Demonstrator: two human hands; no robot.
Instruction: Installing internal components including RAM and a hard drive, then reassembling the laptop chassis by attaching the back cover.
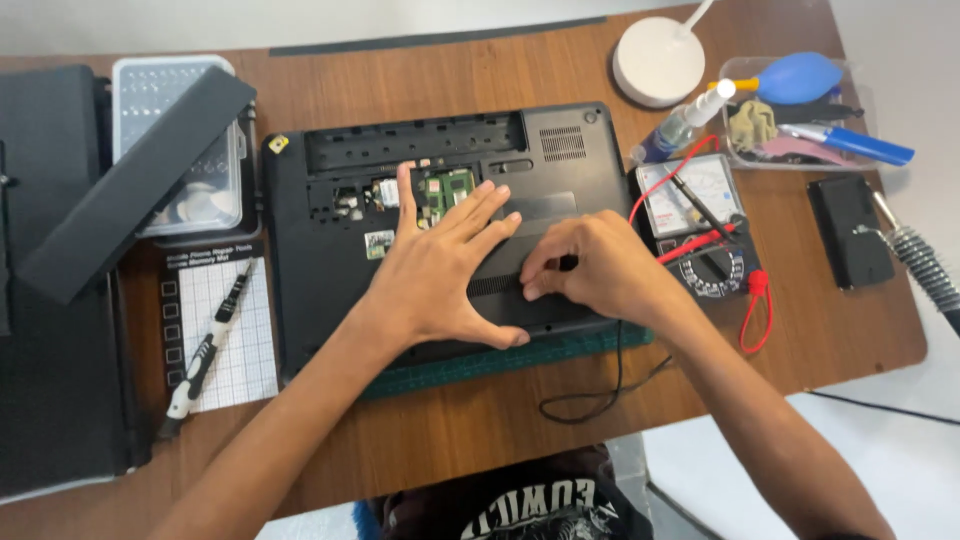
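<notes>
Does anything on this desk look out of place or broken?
The upturned black laptop has an open bay exposing a green circuit board, and the long battery slot along its far edge is empty. A long black bar lies slanted across the clear screwdriver-bit case. Nothing looks spilled or cracked.

A brown wooden bench (450,430) carries everything here. A dark green cutting mat (480,362) lies near its middle, and on that mat rests an upturned black laptop (320,280) with its bottom opened. To the left sits a white gridded screw mat (235,345) with a black-and-white screwdriver (205,350) lying on it, and a clear plastic bit case (195,190) behind. At the right lie an analogue multimeter (700,225) with red and black leads, a small black box (850,230), a clear tray (790,115) holding a blue air blower, and a round white lamp base (658,62).
</notes>
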